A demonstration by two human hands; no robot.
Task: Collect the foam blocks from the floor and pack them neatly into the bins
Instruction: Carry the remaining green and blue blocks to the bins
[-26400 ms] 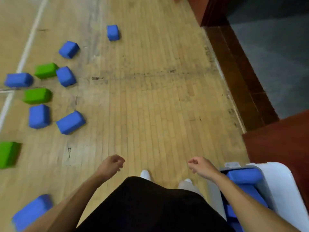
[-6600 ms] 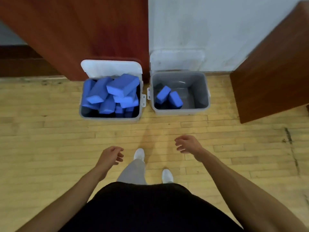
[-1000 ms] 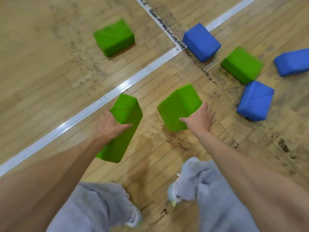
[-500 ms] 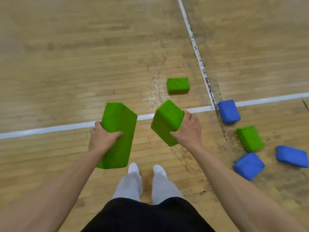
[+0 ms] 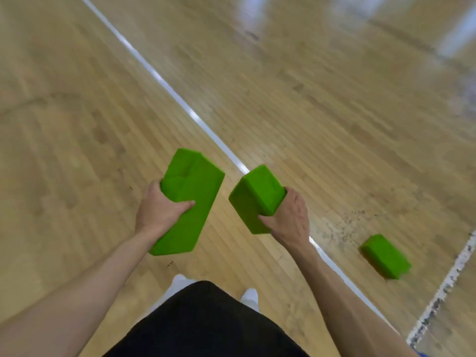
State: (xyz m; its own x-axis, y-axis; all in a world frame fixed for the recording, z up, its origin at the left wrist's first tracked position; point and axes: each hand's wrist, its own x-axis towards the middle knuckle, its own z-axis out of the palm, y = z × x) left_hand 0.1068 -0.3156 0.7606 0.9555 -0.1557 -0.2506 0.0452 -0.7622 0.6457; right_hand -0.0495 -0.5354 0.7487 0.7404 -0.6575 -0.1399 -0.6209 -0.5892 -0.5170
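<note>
My left hand [image 5: 159, 211] grips a long green foam block [image 5: 189, 199] by its side, thumb across its top face, carried above the floor. My right hand [image 5: 289, 217] grips a second green foam block [image 5: 255, 195] from its right end, also off the floor. The two blocks hang side by side in front of my waist, a small gap between them. A third green foam block [image 5: 385, 256] lies on the wooden floor at the lower right. No bin is in view.
Wooden gym floor [image 5: 77, 124] all around. A white painted line [image 5: 164, 83] runs diagonally from the upper left under the blocks to the lower right. A worn, speckled white line [image 5: 443, 287] crosses at the right edge. My white shoes [image 5: 180, 279] show below.
I have turned left with both green blocks still in my hands. The blue blocks and one green block have left the view; the floor block now lies at the lower right.
</note>
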